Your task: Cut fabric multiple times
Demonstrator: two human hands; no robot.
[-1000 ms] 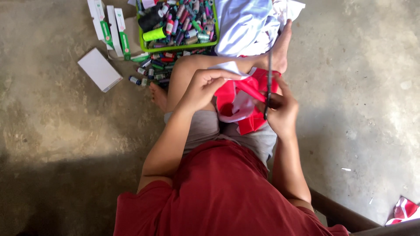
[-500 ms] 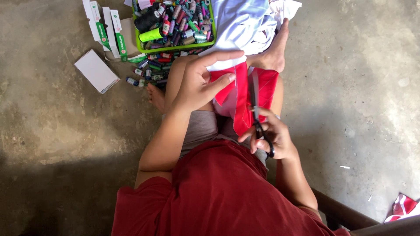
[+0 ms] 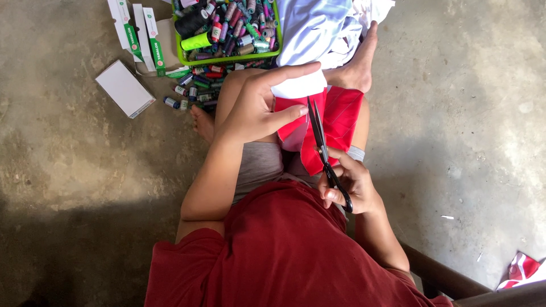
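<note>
Scissors sit in the right hand, fingers threaded through the black handle loops and closed around them, the blades pointing away from the body and slightly parted over a piece of red fabric. That red fabric lies across the lap, just ahead of the right hand, and its upper edge with a white strip is pinched by the left hand, thumb on top and fingers spread over the cloth, holding it up and taut. Blade tips reach close to the left thumb, with the cloth running under and beside them, so the fabric lies between the two hands. Beyond the knees, a green tray is packed with thread spools in many colours, and more spools are spilled on the concrete floor next to it. White-and-green cartons lie to the left of the tray, with a plain white box nearby. Pale blue and white cloth is heaped by a bare foot. Another red-and-white scrap rests at the lower right corner.
</note>
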